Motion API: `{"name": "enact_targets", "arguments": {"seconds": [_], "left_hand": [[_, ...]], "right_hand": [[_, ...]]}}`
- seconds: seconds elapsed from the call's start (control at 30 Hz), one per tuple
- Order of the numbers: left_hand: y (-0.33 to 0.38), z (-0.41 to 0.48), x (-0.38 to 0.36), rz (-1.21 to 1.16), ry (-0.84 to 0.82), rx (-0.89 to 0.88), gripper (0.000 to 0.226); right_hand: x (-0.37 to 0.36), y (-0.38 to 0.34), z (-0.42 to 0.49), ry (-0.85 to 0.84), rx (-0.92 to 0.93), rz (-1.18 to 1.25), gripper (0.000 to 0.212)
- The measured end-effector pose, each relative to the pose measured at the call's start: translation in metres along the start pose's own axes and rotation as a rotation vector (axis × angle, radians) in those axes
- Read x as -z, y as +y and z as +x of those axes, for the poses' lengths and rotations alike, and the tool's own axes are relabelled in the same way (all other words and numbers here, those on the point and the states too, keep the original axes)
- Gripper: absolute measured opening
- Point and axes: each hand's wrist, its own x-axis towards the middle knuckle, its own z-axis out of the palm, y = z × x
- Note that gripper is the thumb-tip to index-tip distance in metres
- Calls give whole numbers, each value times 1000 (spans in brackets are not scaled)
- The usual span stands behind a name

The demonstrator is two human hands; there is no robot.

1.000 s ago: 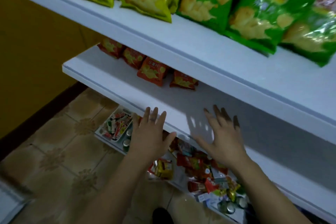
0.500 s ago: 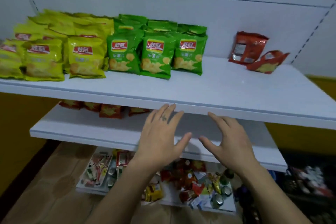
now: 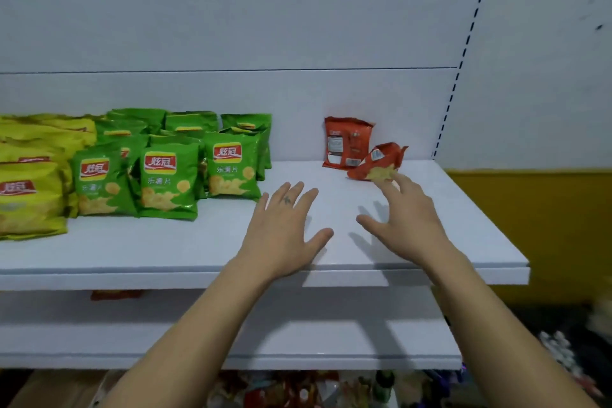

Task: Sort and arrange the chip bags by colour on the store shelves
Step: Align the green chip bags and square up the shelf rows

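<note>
On the upper white shelf (image 3: 198, 248) yellow chip bags (image 3: 29, 195) are stacked at the far left, with several green chip bags (image 3: 169, 182) in rows beside them. Two red chip bags stand apart at the back right: one upright (image 3: 346, 142) against the wall with its back showing, one tipped over (image 3: 377, 164) in front of it. My left hand (image 3: 284, 228) hovers flat over the bare middle of the shelf, fingers spread, holding nothing. My right hand (image 3: 404, 219) is open too, its fingertips just short of the tipped red bag.
A lower white shelf (image 3: 298, 341) runs beneath, with a red bag (image 3: 116, 294) peeking out under the upper shelf's edge at left. Mixed snacks and cans (image 3: 314, 391) fill the bottom level. A yellow wall (image 3: 546, 225) lies to the right of the shelf end.
My view has risen from the lower shelves to the upper one. Both hands have lifted from below the shelf edge onto the upper shelf, the right one reaching toward the red bags.
</note>
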Motion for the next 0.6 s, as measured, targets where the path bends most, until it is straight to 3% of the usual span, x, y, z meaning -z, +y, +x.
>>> {"name": "enact_targets", "arguments": {"seconds": [0.27, 0.47, 0.6], "left_hand": [[33, 59, -7, -25, 3, 105, 70], [50, 79, -15, -26, -27, 142, 68], [68, 90, -14, -45, -5, 119, 66]], "right_hand": [[20, 58, 110, -51, 8, 10, 79], [3, 80, 149, -109, 91, -184, 56], [5, 89, 148, -72, 127, -117, 36]]}}
